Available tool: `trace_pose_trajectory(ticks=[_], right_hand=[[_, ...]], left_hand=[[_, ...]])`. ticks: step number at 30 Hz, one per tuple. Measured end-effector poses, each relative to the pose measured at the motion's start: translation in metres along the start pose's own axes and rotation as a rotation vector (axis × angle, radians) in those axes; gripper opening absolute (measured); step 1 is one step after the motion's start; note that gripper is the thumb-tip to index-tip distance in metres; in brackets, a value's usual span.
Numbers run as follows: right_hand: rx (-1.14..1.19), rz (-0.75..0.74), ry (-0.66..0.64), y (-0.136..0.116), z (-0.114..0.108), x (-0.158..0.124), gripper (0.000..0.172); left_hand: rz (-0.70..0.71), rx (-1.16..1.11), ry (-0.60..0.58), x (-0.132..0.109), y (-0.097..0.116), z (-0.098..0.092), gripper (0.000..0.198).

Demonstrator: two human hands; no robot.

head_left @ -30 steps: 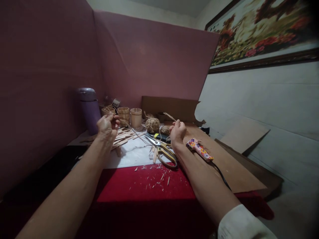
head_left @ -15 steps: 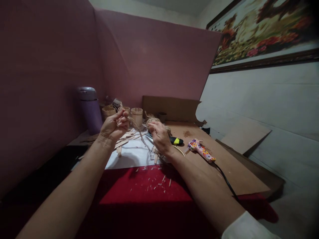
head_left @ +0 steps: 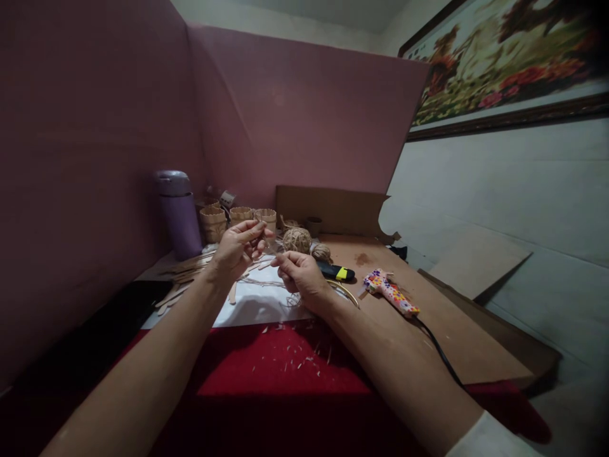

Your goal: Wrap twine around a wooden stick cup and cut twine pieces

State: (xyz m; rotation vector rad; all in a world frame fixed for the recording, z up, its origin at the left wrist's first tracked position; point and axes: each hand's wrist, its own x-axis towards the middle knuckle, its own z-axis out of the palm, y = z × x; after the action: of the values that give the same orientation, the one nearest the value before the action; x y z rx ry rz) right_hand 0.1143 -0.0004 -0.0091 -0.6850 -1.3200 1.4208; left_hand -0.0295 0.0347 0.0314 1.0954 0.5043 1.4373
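My left hand [head_left: 239,249] is raised above the table with its fingers pinched on a thin strand of twine [head_left: 266,282]. My right hand [head_left: 301,274] is just to its right, fingers closed on the same strand, which trails down in loops onto the white sheet [head_left: 252,309]. Behind my hands sits a ball of twine [head_left: 297,240], and a smaller ball [head_left: 322,252] lies beside it. Scissors [head_left: 346,291] lie mostly hidden under my right wrist.
Small wooden stick barrels [head_left: 214,222] and a purple flask [head_left: 177,212] stand at the back left. Loose flat sticks [head_left: 188,266] lie left of the sheet. A patterned glue gun [head_left: 391,292] with a black cord rests on brown cardboard [head_left: 442,330]. A black-and-yellow knife [head_left: 337,272] lies near it. Chips litter the red cloth [head_left: 280,365].
My hands were apart with the twine stretched between them. They have come together in front of the barrels, and my right hand has moved left and covered the scissors.
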Motion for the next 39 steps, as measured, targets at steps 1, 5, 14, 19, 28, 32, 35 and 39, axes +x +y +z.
trace_pose_trajectory(ticks=[1,5,14,19,28,32,35,39], right_hand=[[-0.003,0.013,-0.011,0.000,0.000,-0.001,0.040],[-0.008,0.036,-0.010,0.000,-0.001,-0.002,0.039],[0.040,0.100,0.010,0.002,-0.010,0.002,0.036],[0.053,0.160,-0.013,0.003,-0.014,0.002,0.035],[0.086,0.195,0.013,-0.002,-0.018,0.004,0.016],[0.082,0.226,-0.040,-0.006,-0.018,0.001,0.018],[0.041,0.218,-0.014,-0.010,-0.017,-0.001,0.016],[-0.020,0.231,0.045,-0.013,-0.015,-0.001,0.010]], left_hand=[[0.002,-0.006,0.011,0.001,0.000,-0.001,0.007],[0.019,-0.035,0.049,0.005,-0.001,-0.006,0.003],[-0.013,-0.048,0.029,0.009,-0.001,-0.014,0.003],[-0.020,-0.069,0.047,0.011,0.001,-0.017,0.010],[-0.004,-0.090,0.134,0.012,0.004,-0.020,0.019],[-0.005,-0.094,0.195,0.013,0.005,-0.020,0.022],[-0.013,-0.036,0.289,0.015,0.003,-0.024,0.018],[0.035,0.431,0.450,0.017,-0.005,-0.026,0.011]])
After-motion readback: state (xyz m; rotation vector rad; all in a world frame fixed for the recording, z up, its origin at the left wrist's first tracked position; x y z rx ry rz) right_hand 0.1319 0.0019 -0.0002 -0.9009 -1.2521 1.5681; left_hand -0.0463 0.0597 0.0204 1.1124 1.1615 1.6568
